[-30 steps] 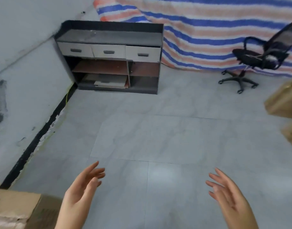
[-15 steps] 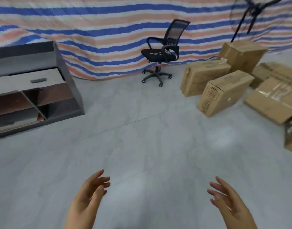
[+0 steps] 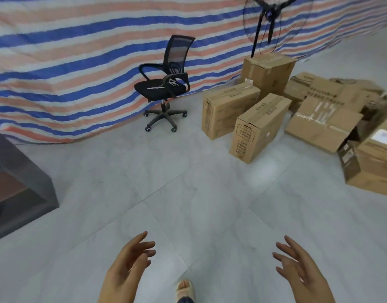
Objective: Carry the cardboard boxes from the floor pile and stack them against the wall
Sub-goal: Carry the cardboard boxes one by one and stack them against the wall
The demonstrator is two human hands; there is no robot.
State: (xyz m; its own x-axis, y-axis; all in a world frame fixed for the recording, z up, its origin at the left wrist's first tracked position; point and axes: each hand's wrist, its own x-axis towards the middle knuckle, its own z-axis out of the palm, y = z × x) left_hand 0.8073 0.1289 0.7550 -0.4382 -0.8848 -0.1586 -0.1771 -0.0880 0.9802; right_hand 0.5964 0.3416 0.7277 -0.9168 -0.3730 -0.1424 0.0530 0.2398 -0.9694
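A pile of brown cardboard boxes lies on the floor at the right. The nearest upright box (image 3: 259,127) stands beside a second upright box (image 3: 226,110). A taller box (image 3: 269,71) sits behind them. A flattened open box (image 3: 321,125) and a labelled box (image 3: 376,165) lie further right. My left hand (image 3: 128,267) and my right hand (image 3: 299,270) hover empty at the bottom of the view, palms facing each other, fingers relaxed. Both are well short of the pile.
A black office chair (image 3: 166,84) stands in front of a striped tarp (image 3: 78,51). A standing fan (image 3: 273,16) rises behind the boxes. A dark cabinet (image 3: 19,184) juts in at the left. My sandalled foot (image 3: 184,291) shows on the grey tiled floor (image 3: 188,193).
The view has swung right, from the cabinet and wall corner to the chair and the box pile. The boxes now appear closer. Both hands stay empty and spread.
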